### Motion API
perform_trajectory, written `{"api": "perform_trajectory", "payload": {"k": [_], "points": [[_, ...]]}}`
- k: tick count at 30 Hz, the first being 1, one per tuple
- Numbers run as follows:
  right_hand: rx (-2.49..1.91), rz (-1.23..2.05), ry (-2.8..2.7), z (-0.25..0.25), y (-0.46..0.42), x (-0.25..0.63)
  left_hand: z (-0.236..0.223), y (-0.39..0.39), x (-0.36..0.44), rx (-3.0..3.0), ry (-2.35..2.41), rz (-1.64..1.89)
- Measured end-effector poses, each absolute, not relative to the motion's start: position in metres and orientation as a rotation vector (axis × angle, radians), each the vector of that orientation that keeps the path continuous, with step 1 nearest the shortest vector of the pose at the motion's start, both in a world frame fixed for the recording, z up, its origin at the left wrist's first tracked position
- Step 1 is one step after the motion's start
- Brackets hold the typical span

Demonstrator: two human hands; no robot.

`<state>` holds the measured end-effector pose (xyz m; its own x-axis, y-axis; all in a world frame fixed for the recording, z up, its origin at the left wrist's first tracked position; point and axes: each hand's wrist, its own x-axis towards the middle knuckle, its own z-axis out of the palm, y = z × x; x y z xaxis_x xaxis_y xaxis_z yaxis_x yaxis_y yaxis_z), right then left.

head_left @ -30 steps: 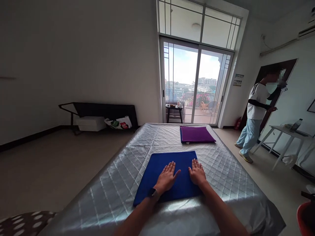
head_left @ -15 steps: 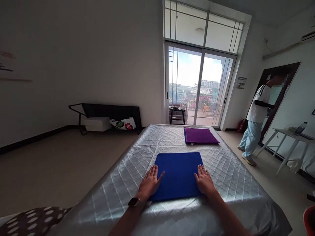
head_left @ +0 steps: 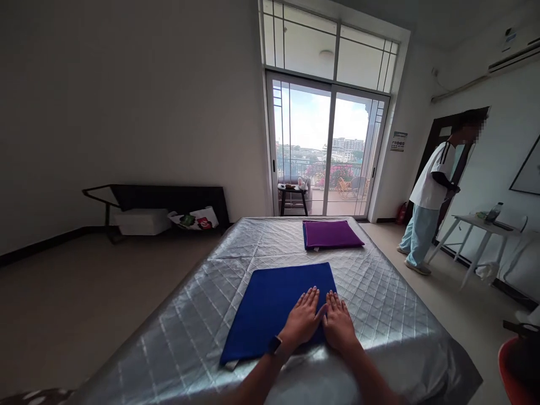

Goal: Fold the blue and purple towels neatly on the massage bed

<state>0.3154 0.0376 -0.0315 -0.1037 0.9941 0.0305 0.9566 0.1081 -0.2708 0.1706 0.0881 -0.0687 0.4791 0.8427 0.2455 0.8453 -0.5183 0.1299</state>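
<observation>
A folded blue cloth [head_left: 265, 304] lies flat on the silver quilted cover [head_left: 185, 320] in front of me, with a small white tag at its near left corner. My left hand [head_left: 302, 318], with a dark watch at the wrist, rests flat on the right part of the cloth, fingers stretched out. Right beside it, my right hand [head_left: 337, 322] lies flat along the cloth's right edge, fingers straight. The two thumbs meet or nearly meet. Farther back on the cover sits a folded purple cloth [head_left: 333, 234] with a blue layer showing under it.
A person [head_left: 428, 191] in a white top stands at the right near a dark door. By the right wall is a small white table [head_left: 476, 222] with a bottle [head_left: 494, 212]. A black bench [head_left: 169, 197] stands left; a red chair [head_left: 512, 365] is at lower right.
My left hand has moved from the blue cloth's left edge across to its right side, beside my right hand. The view has turned slightly right.
</observation>
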Motion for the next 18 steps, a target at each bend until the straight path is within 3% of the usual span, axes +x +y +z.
{"api": "perform_trajectory", "payload": {"k": [5, 12, 18], "points": [[-1.946, 0.294, -2.174, -0.033, 0.037, 0.316, -0.077, 0.086, 0.167, -2.725, -1.539, -0.371], [-1.946, 0.299, -2.166, -0.032, 0.037, 0.315, -0.106, 0.087, 0.031, -2.428, -1.827, -0.306], [-1.961, 0.341, -2.156, -0.022, 0.035, 0.312, -0.119, 0.072, -0.038, -2.413, -1.609, -0.375]]}}
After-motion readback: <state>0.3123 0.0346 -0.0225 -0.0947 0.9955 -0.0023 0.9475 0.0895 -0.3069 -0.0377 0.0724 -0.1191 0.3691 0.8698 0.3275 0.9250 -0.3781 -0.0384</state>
